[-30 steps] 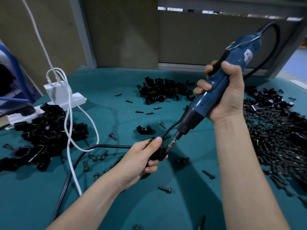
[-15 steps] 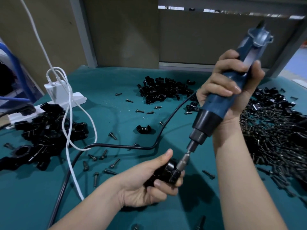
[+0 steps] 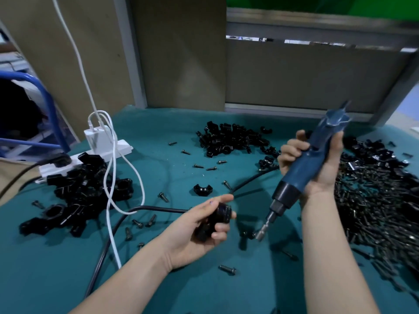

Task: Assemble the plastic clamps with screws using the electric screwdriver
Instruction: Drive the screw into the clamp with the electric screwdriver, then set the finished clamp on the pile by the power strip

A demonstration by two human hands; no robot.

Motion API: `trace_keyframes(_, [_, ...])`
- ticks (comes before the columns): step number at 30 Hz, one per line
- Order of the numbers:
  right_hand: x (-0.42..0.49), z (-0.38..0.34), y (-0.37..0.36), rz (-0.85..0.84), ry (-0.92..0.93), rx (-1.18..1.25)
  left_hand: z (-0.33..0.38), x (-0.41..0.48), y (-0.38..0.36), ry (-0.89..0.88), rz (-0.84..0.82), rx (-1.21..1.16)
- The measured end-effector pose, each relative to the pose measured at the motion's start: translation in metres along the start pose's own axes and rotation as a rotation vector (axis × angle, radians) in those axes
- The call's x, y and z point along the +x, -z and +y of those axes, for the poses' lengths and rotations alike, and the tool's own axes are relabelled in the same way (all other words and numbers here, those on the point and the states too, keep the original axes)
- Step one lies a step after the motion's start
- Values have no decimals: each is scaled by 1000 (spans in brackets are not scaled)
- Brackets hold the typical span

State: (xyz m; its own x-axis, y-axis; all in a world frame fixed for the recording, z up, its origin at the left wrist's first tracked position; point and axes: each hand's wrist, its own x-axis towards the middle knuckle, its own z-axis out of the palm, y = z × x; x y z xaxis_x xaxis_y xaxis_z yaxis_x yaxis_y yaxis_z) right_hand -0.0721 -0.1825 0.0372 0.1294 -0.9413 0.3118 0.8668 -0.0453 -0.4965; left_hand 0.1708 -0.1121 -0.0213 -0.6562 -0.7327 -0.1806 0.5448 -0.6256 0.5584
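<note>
1. since half a second ago the electric screwdriver [image 3: 299,175] has lifted its bit off the plastic clamp [image 3: 216,219]. the bit now points at loose screws [image 3: 246,234] mid-bench.
2. left grip [image 3: 199,230] curls round the clamp, probably presenting the next hole. right grip [image 3: 319,168] wraps the tilted screwdriver.
3. its black cord [image 3: 158,208] crosses the bench [image 3: 68,268] behind the left grip. a screw heap [image 3: 374,211] lines the right edge.

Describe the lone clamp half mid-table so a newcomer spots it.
On the teal table, find the black clamp pile at the far middle. Nearer, between it and the left hand, one clamp half lies alone. Unlike the thin screws around, it is chunky and curved.
</note>
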Motion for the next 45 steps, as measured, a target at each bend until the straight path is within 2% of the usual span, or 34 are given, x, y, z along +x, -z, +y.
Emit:
trace_keyframes(2, [1,8,16,233,-27,-181,-1,3,0,-162,107,89])
trace_keyframes(4, [2,18,28,412,-44,-205,-3,4,1,-245,176,176])
trace_keyframes(9, [2,35,47,631,-15,-351,-7,1,-1,-321,222,199])
trace_keyframes(17, [-3,39,56,749,21,-596,1,-3,-8,-403,258,283])
trace_keyframes(20, [-2,41,55,747,27,-593,7,-7,-24,-429,277,314])
trace_keyframes(23, [-2,43,55,761,22,-587,24,-21,-46,-459,311,475])
trace_keyframes(26, [1,42,58,761,14,-558,45,-58,-58,-488,274,660])
trace_keyframes(28, [0,40,60,752,7,-533,51,-90,-55,-507,284,708])
trace_keyframes(30, [-1,39,60,734,-10,-497,59,-121,-44,-588,387,686])
trace_keyframes(33, [-3,38,59,718,-37,-444,90,-154,-17,-815,617,599])
trace_keyframes(35, [-4,38,58,705,-28,-389,117,-159,9,-892,886,869])
trace_keyframes(37, [-5,38,56,697,-22,-352,134,-152,35,-805,1069,1345])
trace_keyframes(39, [-5,37,56,692,-16,-340,140,-137,61,-601,1067,1767])
trace_keyframes(40, [-6,37,57,688,-15,-337,139,-132,70,-519,1026,1891])
trace_keyframes(43, [-7,36,58,676,-13,-340,138,-122,78,-456,915,1977])
trace_keyframes(45, [-8,34,58,665,-20,-348,139,-120,75,-460,931,1939])
